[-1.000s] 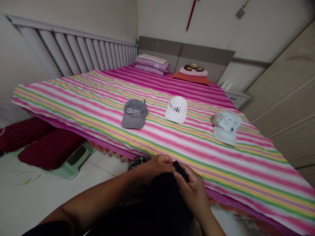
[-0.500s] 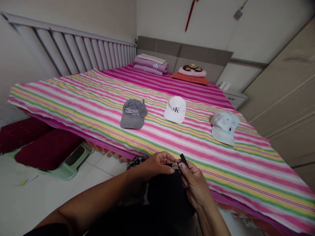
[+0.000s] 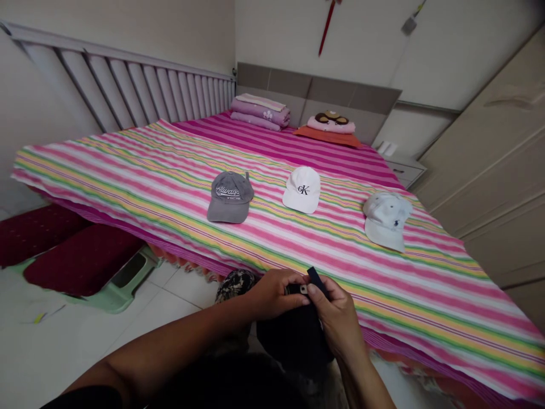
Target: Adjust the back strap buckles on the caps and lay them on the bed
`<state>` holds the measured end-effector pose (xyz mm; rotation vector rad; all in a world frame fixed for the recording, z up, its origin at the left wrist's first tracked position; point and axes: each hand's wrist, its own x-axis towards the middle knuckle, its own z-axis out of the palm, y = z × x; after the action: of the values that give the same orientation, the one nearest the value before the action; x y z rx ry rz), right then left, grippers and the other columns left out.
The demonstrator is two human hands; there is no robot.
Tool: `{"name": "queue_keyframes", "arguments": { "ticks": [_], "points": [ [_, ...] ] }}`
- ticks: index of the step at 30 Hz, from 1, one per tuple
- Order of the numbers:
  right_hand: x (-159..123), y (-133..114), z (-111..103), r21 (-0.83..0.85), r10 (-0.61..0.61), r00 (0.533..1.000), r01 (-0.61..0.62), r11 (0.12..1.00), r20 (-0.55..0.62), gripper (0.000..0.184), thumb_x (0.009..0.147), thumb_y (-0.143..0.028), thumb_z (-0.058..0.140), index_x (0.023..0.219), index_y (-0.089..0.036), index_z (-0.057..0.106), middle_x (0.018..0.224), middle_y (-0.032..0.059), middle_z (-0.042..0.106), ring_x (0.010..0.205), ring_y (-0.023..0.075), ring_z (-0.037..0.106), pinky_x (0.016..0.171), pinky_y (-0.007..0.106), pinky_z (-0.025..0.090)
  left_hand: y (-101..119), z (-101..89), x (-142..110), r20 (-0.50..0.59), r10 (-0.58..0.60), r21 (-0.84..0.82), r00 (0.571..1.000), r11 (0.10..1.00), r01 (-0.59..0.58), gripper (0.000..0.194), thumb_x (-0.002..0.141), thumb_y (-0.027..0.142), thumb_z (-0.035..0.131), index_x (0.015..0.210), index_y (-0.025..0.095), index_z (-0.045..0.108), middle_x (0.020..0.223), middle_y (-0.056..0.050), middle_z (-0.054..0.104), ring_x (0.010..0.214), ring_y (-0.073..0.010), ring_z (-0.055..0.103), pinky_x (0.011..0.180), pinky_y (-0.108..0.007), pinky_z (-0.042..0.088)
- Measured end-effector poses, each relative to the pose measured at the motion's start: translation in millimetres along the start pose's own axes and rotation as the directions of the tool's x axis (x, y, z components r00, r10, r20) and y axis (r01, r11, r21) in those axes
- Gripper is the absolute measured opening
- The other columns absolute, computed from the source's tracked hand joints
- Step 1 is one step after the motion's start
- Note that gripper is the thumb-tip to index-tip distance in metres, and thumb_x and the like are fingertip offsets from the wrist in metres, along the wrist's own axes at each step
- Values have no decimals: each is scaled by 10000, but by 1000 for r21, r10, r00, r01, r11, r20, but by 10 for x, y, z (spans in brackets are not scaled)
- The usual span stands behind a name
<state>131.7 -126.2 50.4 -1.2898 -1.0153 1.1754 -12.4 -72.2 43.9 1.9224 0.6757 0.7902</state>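
Note:
A dark cap is held low in front of my body, close to the near side of the bed. My left hand is closed on its back strap from the left, by a small metal buckle. From the right, my right hand pinches the dark strap, its loose end sticking up past the fingers. On the bed beyond lie a grey cap with white lettering, a white cap with dark letters, and a pale cap with a small dark emblem.
A striped cover spreads over the bed. Folded purple bedding and a pink and orange pile lie near the headboard. Stools with dark red tops stand at left, below a radiator. A wardrobe is at right.
My right thumb has moved onto the strap close to the buckle, and my fingers have drawn nearer together. The caps on the bed stay where they were; the view has shifted slightly.

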Motion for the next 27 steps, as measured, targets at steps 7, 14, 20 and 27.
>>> {"name": "queue_keyframes", "arguments": {
  "ticks": [7,14,20,27],
  "points": [
    [-24,6,36,207,86,996,-85,975,3,311,700,-401,629,922,-186,590,516,-70,430,376,44,263,369,189,180,1,5,-7,-55,-137,-179,989,976,125,180,743,315,533,758,136,552,717,-18,583,680,-120,507,650,-224,376],
    [-22,54,81,231,126,990,-137,963,59,273,707,-400,624,825,-162,561,560,-52,469,378,27,248,375,188,145,9,22,31,43,-343,-631,939,719,291,253,654,345,639,688,129,511,596,18,547,517,-60,450,510,-184,317],
    [-3,134,68,166,165,978,-186,968,130,261,658,-373,672,683,-171,508,482,-75,419,393,43,282,382,182,183,-17,10,12,141,-417,-745,898,552,374,299,576,329,712,702,122,537,572,35,539,466,-38,441,483,-168,309],
    [10,137,108,181,159,984,-170,969,75,236,662,-368,662,706,-166,547,465,-79,391,385,42,251,379,190,153,-147,10,12,158,-309,-810,938,503,302,255,583,253,722,741,112,580,641,3,594,561,-66,532,568,-180,383]
  ]
}}
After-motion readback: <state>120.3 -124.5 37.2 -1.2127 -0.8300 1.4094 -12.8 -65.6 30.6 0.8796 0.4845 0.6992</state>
